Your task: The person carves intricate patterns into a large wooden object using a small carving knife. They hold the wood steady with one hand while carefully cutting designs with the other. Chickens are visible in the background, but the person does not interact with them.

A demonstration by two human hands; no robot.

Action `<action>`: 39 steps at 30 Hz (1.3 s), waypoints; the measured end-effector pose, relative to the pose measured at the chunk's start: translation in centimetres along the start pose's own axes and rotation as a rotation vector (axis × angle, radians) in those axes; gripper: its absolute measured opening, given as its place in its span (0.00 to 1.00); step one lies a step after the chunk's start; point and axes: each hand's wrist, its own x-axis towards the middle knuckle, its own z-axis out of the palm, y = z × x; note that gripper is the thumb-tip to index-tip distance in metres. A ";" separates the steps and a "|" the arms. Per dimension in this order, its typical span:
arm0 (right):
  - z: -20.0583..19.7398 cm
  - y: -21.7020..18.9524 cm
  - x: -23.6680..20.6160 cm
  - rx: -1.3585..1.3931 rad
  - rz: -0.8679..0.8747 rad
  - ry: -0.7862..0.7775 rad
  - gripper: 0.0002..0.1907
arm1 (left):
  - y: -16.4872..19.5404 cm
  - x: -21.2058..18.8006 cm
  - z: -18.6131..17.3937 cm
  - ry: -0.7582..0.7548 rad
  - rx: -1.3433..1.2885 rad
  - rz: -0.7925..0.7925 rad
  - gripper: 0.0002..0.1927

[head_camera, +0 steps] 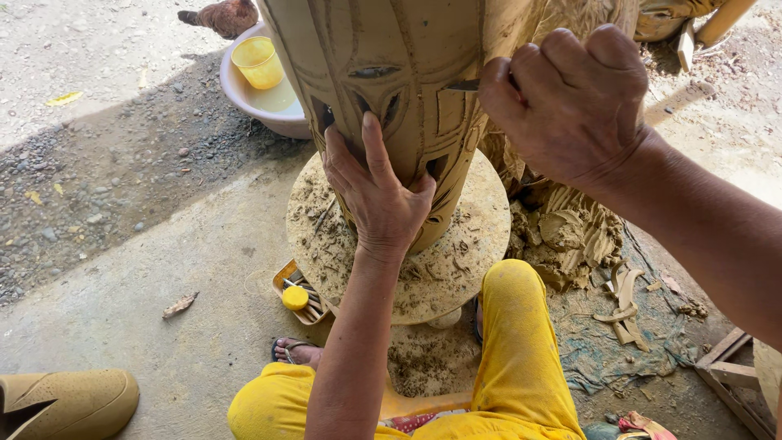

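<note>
A person in yellow trousers is sitting on the ground and working a tall unfired clay vessel [407, 90] that is standing upright on a round wooden turntable [472, 261], its long axis running up from the disc toward the camera. The left hand [376, 191] is lying flat against the near wall of the vessel, fingers spread and pressed to the damp clay, bracing it low down. The right hand [570, 102] is sitting higher and to the right, fingers curled tightly together against the wall beside a cut opening; whether it is pinching a small blade cannot be told. The right hand is the nearer to the fresh cut-outs; the vessel is lying straight ahead of both hands, between them.

The wall is looking smooth, tan and matte, scored with lines and pierced with leaf-shaped and square windows. Crumbs and curls of trimmed clay are littering the turntable, and a rough mound of clay scraps [570, 236] is piling up to its right. At far left a pale basin [261, 102] is holding a yellow cup [257, 61], with a chicken [228, 15] just beyond it. A small tray of tools [300, 297] with a yellow lid is resting by the left foot.
</note>
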 end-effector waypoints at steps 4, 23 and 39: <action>-0.2 0.6 0.2 0.025 -0.018 0.003 0.05 | -0.1 -0.1 0.0 -0.014 -0.006 0.001 0.66; 0.4 -6.3 -5.4 0.823 0.602 -0.270 0.09 | -0.3 0.3 0.4 0.005 0.054 -0.005 0.65; -0.8 -10.0 -0.7 1.265 1.125 -0.182 0.14 | 0.5 0.1 0.2 0.001 0.017 -0.032 0.63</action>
